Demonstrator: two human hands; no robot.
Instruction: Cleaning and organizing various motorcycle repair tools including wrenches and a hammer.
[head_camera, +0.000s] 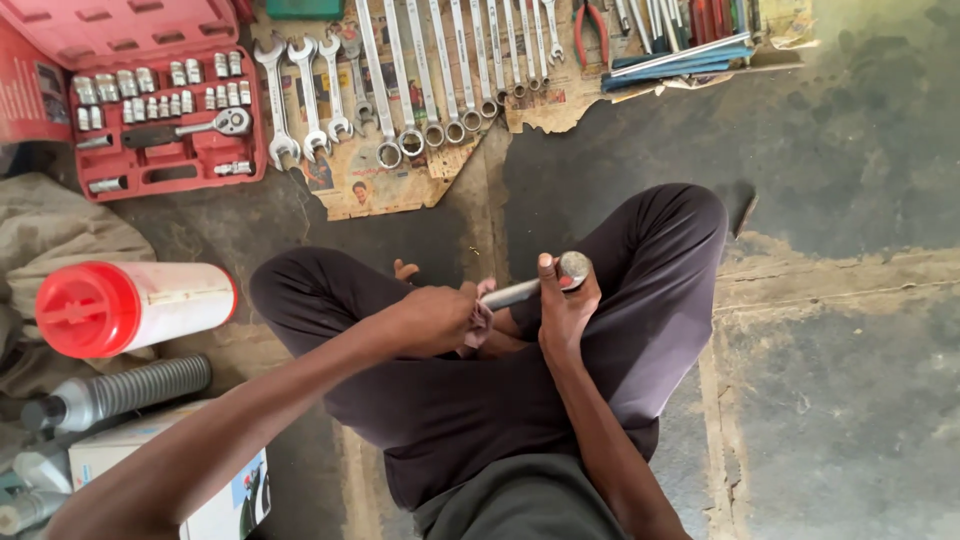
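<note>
Steel rod (520, 291), short and round, with a wider disc-like head at its right end, held over the lap of a person seated cross-legged on the concrete floor (850, 330). Right hand (563, 305): fingers wrapped about the rod just below the head, thumb laid upward along it, forearm rising from the lower edge of the view. Left hand (435, 318): closed over a small pinkish cloth (481, 315) at the rod's left end, forearm entering from the lower left corner. Dark trousers (460, 400) cover both knees beneath the hands.

Red tool case (160, 105), open at the upper left corner of the floor: rows of steel sockets sit in its moulded tray, with a ratchet handle (195, 127) below them. Just right of it, a row of combination spanners (420, 70) lies side by side on torn cardboard (370, 185) along the far edge; red-handled pliers (592, 25) and blue-handled tools follow farther right.

Left edge: white cylindrical container with a red cap (135, 305), lying on its side against beige fabric (60, 235); below it a grey ribbed bottle (115, 392) and a white carton (215, 490). All of these lie well apart from the hands.
</note>
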